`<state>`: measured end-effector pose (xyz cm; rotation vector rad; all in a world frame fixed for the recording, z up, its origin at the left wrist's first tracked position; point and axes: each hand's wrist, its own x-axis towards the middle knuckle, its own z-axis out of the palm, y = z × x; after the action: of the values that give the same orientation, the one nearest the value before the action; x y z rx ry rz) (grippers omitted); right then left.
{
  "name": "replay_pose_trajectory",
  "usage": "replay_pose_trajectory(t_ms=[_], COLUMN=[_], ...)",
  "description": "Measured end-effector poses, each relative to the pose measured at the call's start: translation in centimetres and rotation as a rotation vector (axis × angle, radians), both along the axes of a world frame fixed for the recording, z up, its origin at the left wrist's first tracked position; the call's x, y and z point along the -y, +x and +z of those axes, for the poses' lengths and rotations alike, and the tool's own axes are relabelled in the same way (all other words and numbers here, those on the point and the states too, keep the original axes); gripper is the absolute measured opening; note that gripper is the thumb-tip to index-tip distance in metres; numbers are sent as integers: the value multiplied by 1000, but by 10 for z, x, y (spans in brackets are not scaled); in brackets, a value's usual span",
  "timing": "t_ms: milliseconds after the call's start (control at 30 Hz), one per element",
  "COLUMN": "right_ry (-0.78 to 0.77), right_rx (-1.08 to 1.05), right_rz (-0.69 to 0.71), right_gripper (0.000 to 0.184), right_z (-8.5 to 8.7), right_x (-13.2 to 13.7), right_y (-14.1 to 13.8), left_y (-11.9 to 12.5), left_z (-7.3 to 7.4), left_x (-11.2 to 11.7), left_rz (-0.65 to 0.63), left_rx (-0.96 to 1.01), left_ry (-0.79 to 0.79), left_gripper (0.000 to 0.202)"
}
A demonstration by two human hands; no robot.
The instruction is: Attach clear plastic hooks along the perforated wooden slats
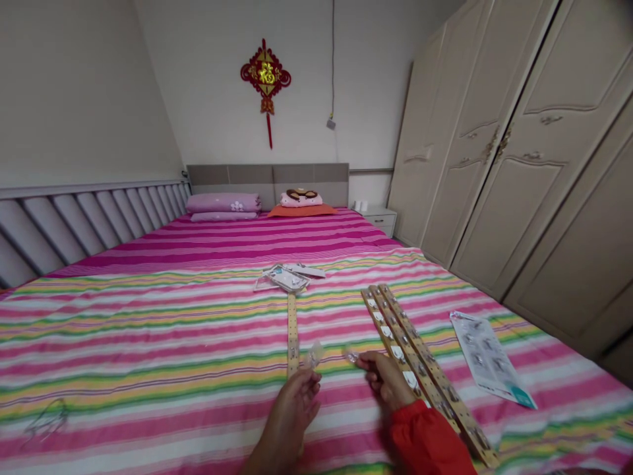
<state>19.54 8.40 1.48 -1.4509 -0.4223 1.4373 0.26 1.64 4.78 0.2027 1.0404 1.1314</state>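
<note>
My left hand (291, 409) pinches a small clear plastic hook (313, 356) just above the near end of a single perforated wooden strip (292, 323) lying on the striped bedspread (148, 343). My right hand (386, 377), in a red sleeve, pinches another small clear piece (352, 357) with closed fingers. It hovers beside a bundle of three wooden strips (420, 366) fitted with several clear hooks.
Opened clear packaging (287, 277) lies beyond the single strip. A printed sheet (489, 359) rests at the right of the bed. Pillows (225, 206) sit by the headboard. A tall wardrobe (519, 152) stands on the right, a padded wall panel (74, 221) on the left.
</note>
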Motion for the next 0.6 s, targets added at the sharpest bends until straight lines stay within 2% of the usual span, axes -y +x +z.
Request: replay_pose_trajectory(t_ms=[167, 400, 600], right_ry=[63, 197, 227], right_rx=[50, 139, 109], right_rz=[-34, -103, -185], right_gripper=[16, 28, 14], right_z=[-2, -13, -15], right_x=[-2, -2, -6], right_y=[0, -3, -1], left_y=[0, -1, -2], left_z=[-1, -2, -9], left_x=[0, 2, 2], left_rz=[-19, -29, -27], left_rx=[1, -13, -8], left_ry=[11, 6, 41], left_gripper=[16, 19, 24])
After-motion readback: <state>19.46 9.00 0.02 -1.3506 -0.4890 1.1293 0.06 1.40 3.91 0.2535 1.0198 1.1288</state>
